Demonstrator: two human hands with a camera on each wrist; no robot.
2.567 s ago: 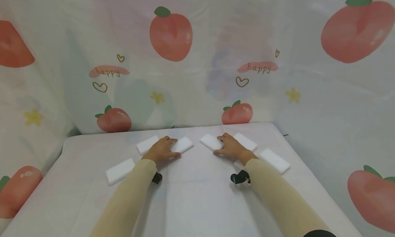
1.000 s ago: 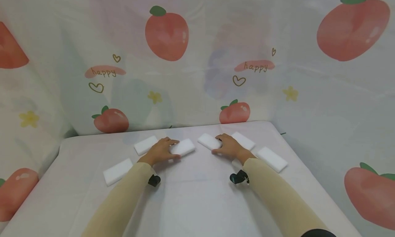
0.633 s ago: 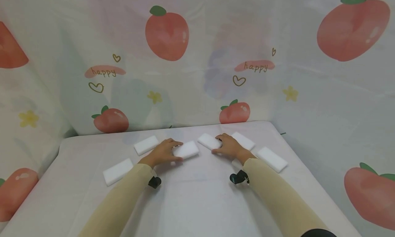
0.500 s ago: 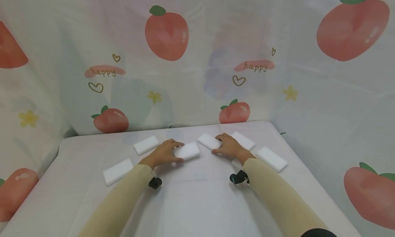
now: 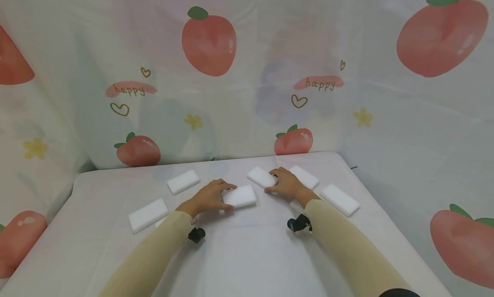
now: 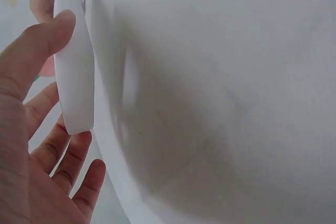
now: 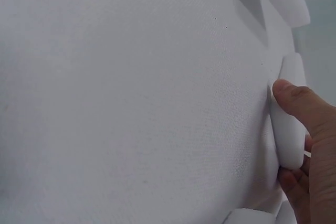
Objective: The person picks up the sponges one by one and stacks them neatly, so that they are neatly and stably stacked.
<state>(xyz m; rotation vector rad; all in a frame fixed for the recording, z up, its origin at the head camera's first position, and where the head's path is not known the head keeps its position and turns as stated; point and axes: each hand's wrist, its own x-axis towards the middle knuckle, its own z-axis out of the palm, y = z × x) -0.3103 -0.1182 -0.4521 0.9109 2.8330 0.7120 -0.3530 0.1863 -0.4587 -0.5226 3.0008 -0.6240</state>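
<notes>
My left hand [image 5: 208, 197] pinches a white sponge [image 5: 240, 196], a flat rectangular block, with the thumb on its near long edge and fingers at the far side. In the left wrist view this sponge [image 6: 76, 72] is raised, its shadow lying apart from it on the cloth. My right hand [image 5: 288, 185] holds another white sponge [image 5: 261, 177] by its right end, low at the tabletop. The right wrist view shows the thumb on the side of that sponge [image 7: 289, 124], with the fingers partly hidden behind it.
Two more white sponges lie at left, a far sponge [image 5: 183, 182] and a nearer sponge [image 5: 148, 215]; a white corner peeks from under the left sleeve. Right of my right hand lie two others, a back sponge [image 5: 305, 177] and a front sponge [image 5: 340, 200]. Fruit-printed cloth [image 5: 231, 116] stands behind the table.
My left hand has lifted its sponge and carried it toward me and to the right. My right hand and its sponge stay nearly in place.
</notes>
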